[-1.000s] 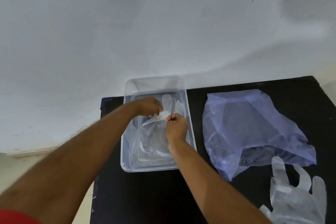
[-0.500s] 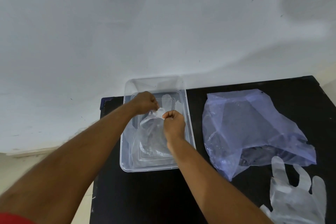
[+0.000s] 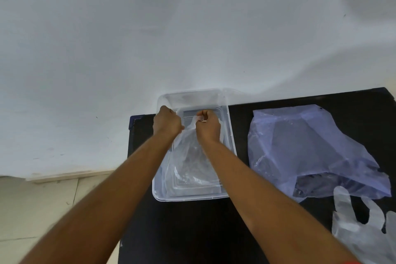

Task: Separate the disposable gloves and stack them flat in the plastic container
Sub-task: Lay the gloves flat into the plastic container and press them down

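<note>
A clear plastic container (image 3: 159,186) stands on the black table (image 3: 192,231) against the wall. Over its far half, my left hand (image 3: 167,123) and my right hand (image 3: 207,126) each pinch the top edge of a thin transparent disposable glove (image 3: 189,156). The glove hangs down from my fingers into the container, its lower part resting on the bottom. More clear gloves (image 3: 362,227) lie spread flat on the table at the lower right, cut off by the frame edge.
A crumpled bluish plastic bag (image 3: 310,150) lies on the table right of the container, above the loose gloves. A white wall (image 3: 192,28) rises directly behind the table. A tiled floor (image 3: 42,199) shows left of the table's edge.
Both hands have moved toward the far end of the container, still pinching the glove, stretching it out along the container's length.
</note>
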